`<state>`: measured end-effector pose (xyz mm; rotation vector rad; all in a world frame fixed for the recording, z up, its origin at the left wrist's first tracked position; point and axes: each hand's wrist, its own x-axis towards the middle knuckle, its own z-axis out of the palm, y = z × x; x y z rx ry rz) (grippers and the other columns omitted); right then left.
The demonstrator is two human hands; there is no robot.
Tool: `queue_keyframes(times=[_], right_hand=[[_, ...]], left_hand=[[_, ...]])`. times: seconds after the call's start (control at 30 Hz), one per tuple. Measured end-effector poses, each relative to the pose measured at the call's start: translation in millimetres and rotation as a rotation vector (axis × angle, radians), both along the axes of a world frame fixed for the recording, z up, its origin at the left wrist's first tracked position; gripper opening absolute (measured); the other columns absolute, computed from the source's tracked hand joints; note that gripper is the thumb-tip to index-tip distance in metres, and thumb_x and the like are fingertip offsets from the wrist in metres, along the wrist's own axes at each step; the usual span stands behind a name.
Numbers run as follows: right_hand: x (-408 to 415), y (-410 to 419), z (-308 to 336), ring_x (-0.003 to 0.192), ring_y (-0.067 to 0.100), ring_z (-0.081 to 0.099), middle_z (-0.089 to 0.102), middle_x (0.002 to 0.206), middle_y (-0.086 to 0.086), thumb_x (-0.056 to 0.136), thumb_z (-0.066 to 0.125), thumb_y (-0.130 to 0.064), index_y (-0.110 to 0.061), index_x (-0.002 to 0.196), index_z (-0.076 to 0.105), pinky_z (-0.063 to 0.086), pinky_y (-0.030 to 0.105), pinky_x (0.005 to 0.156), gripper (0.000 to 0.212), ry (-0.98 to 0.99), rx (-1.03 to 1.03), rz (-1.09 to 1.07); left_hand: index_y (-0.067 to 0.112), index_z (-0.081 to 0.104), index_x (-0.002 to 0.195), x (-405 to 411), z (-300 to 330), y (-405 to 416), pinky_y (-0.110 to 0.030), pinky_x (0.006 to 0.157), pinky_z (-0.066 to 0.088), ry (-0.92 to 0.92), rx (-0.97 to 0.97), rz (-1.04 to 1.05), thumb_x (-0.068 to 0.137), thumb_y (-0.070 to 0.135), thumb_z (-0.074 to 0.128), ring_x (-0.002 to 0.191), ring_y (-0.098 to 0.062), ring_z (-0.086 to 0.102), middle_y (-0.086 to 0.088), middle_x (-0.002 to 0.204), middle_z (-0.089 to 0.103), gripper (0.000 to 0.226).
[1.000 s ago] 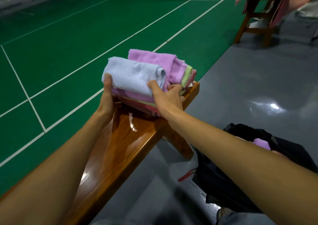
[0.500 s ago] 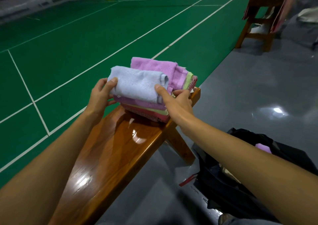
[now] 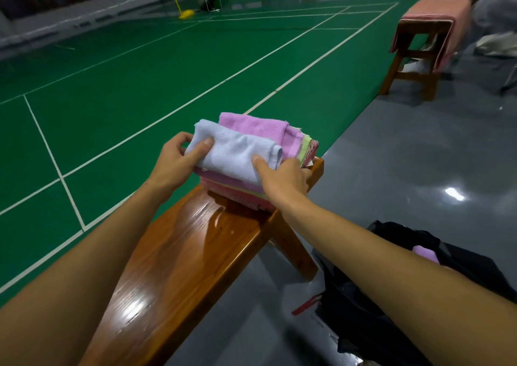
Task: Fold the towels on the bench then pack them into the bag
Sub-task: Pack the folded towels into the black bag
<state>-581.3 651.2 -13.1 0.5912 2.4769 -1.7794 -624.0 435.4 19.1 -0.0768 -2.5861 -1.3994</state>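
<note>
Folded towels [image 3: 246, 158] gripped at the bench [image 3: 179, 267] end.
The stack is clamped by the left hand [image 3: 174, 164] and right hand [image 3: 282, 179] (thumbs on top); a bag [image 3: 363, 309] lies right of the bench.

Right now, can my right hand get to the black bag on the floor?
Probably yes. The right hand grips the towel stack on the bench, but the black bag lies open just under that forearm, with nothing between. The hand's load would come along.

Indoor badminton hall: green lined court [image 3: 156, 66].
</note>
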Motion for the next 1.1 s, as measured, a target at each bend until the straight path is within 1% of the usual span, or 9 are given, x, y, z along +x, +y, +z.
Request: queue_keyframes(times=[0.13,0.2,0.33,0.47,0.67,0.77,0.83,0.97,1.1], right_hand=[[1,3,6,0.103,0.031,0.060,0.052,0.126,0.011,0.092,0.066,-0.059,-0.014,0.126,0.051,0.050,0.039,0.079,0.058,0.144,0.091,0.004],[-1,5,9,0.096,0.030,0.061,0.059,0.117,0.012,0.094,0.066,-0.056,-0.014,0.116,0.054,0.046,0.037,0.072,0.049,0.203,0.126,0.022],[-2,12,17,0.092,0.029,0.061,0.062,0.105,0.007,0.100,0.060,-0.051,-0.010,0.115,0.053,0.041,0.036,0.070,0.044,0.239,0.119,0.052],[-2,14,23,0.089,0.026,0.058,0.061,0.105,0.005,0.102,0.060,-0.044,-0.013,0.114,0.050,0.039,0.036,0.069,0.035,0.307,0.184,0.059],[-1,15,33,0.092,0.023,0.044,0.047,0.118,0.005,0.099,0.065,-0.040,-0.017,0.112,0.054,0.035,0.034,0.070,0.028,0.378,0.344,0.028],[-3,20,41,0.079,0.017,0.046,0.053,0.102,-0.001,0.102,0.061,-0.037,-0.015,0.111,0.050,0.025,0.025,0.055,0.026,0.415,0.277,0.012],[-8,23,45,0.069,0.006,0.044,0.051,0.087,-0.007,0.105,0.057,-0.034,-0.015,0.112,0.045,0.025,0.024,0.052,0.023,0.446,0.189,0.022],[-31,32,56,0.073,0.008,0.047,0.049,0.089,-0.007,0.103,0.061,-0.030,-0.012,0.112,0.045,0.041,0.029,0.060,0.025,0.507,0.108,0.018],[-63,49,48,0.089,0.023,0.056,0.056,0.097,-0.001,0.098,0.065,-0.027,-0.012,0.112,0.049,0.052,0.045,0.080,0.026,0.438,0.154,0.004]], left_hand=[[0.010,0.063,0.110,-1,3,5,-0.021,0.058,0.053,0.083,-0.056,-0.008,0.098,0.039,0.070,0.067,-0.003,0.066,-0.004,0.090,0.071,0.032],[0.011,0.064,0.105,-3,3,5,-0.022,0.056,0.050,0.147,-0.102,0.023,0.098,0.043,0.069,0.066,-0.003,0.062,-0.002,0.087,0.068,0.032],[0.017,0.068,0.094,-7,8,5,-0.033,0.059,0.052,0.250,-0.186,0.090,0.094,0.050,0.070,0.068,-0.015,0.066,0.002,0.079,0.070,0.033],[0.020,0.071,0.098,-8,16,11,-0.031,0.061,0.053,0.298,-0.245,0.125,0.092,0.049,0.073,0.067,-0.014,0.070,0.003,0.075,0.073,0.029],[0.015,0.059,0.096,-11,25,11,-0.034,0.060,0.044,0.309,-0.185,0.111,0.095,0.047,0.069,0.067,-0.017,0.059,-0.002,0.078,0.067,0.034],[0.010,0.056,0.107,-10,33,15,-0.035,0.061,0.049,0.242,0.034,0.045,0.097,0.038,0.071,0.068,-0.019,0.062,-0.015,0.083,0.070,0.033],[0.008,0.053,0.116,-15,36,21,-0.036,0.065,0.056,0.169,0.165,0.012,0.100,0.032,0.070,0.075,-0.018,0.068,-0.017,0.091,0.072,0.033],[0.011,0.051,0.121,-45,37,35,-0.038,0.070,0.058,0.084,0.203,0.041,0.101,0.037,0.067,0.083,-0.017,0.069,-0.008,0.100,0.072,0.037],[0.016,0.050,0.114,-93,22,47,-0.043,0.084,0.056,-0.016,-0.082,0.038,0.096,0.050,0.064,0.095,-0.024,0.064,-0.003,0.106,0.063,0.041]])
